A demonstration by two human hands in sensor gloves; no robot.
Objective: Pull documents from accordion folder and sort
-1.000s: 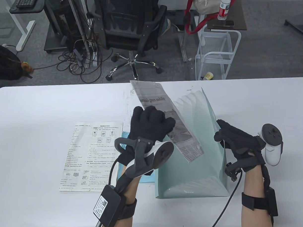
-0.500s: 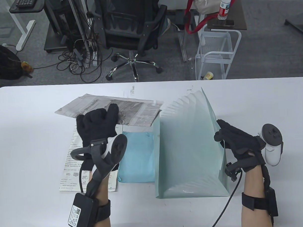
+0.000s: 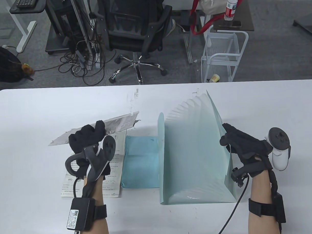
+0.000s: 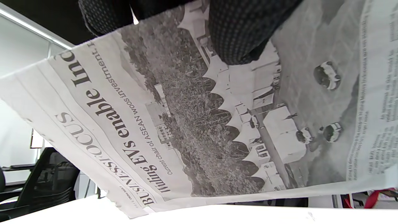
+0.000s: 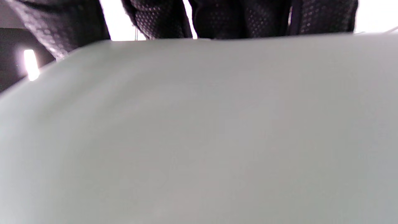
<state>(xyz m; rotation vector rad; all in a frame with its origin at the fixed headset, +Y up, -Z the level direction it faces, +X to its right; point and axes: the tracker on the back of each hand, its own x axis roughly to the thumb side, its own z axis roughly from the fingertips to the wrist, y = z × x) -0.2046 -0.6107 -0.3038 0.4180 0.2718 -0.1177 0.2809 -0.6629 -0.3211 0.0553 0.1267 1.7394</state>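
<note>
- Right now my left hand [image 3: 86,140] grips the newspaper [image 3: 120,122] left of centre, tilted above the worksheet [image 3: 114,169].
- My right hand [image 3: 242,146] pinches the folder [image 3: 195,151] wall, right of centre.
- Between them, a blue pouch [image 3: 141,161] lies on the table [image 3: 30,121].

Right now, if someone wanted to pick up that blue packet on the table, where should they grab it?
Probably by the blue packet's near short edge, coming from the person's side. It lies flat between the worksheet and the folder, whose upright wall crowds its right side, while the newspaper hangs over the far end.
</note>
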